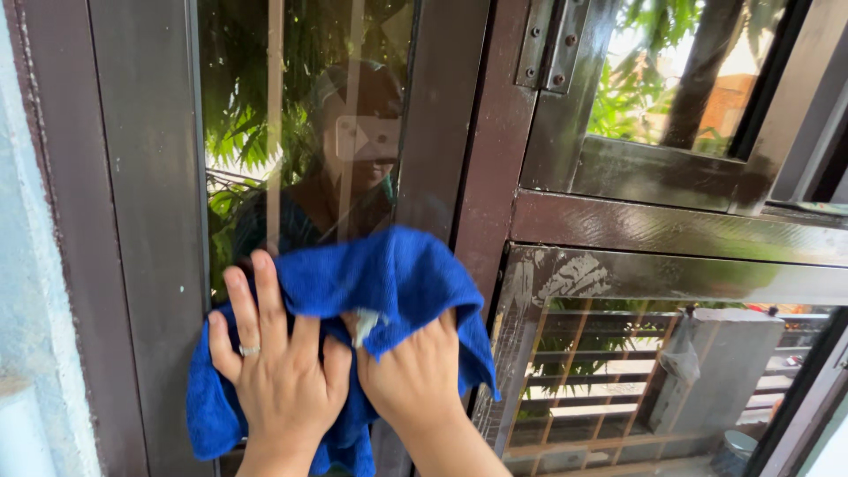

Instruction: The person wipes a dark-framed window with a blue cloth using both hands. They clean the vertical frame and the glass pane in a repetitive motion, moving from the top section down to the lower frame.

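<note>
A blue microfibre cloth (389, 274) is pressed flat against the glass pane (300, 115) of a dark brown framed window. My left hand (278, 371), with a ring on one finger, lies spread on the cloth's left side with its fingers pointing up. My right hand (415, 375) presses on the cloth's lower middle, with part of the cloth folded over its fingers. The two hands touch side by side. The cloth hangs down below both hands. A reflection of a person shows in the glass above the cloth.
A brown vertical frame post (481, 177) runs just right of the cloth. An open window sash (671, 230) with a metal hinge (549, 44) stands to the right. Beyond it are green foliage, a fence and a grey pillar. A pale blue wall (35, 309) borders the left.
</note>
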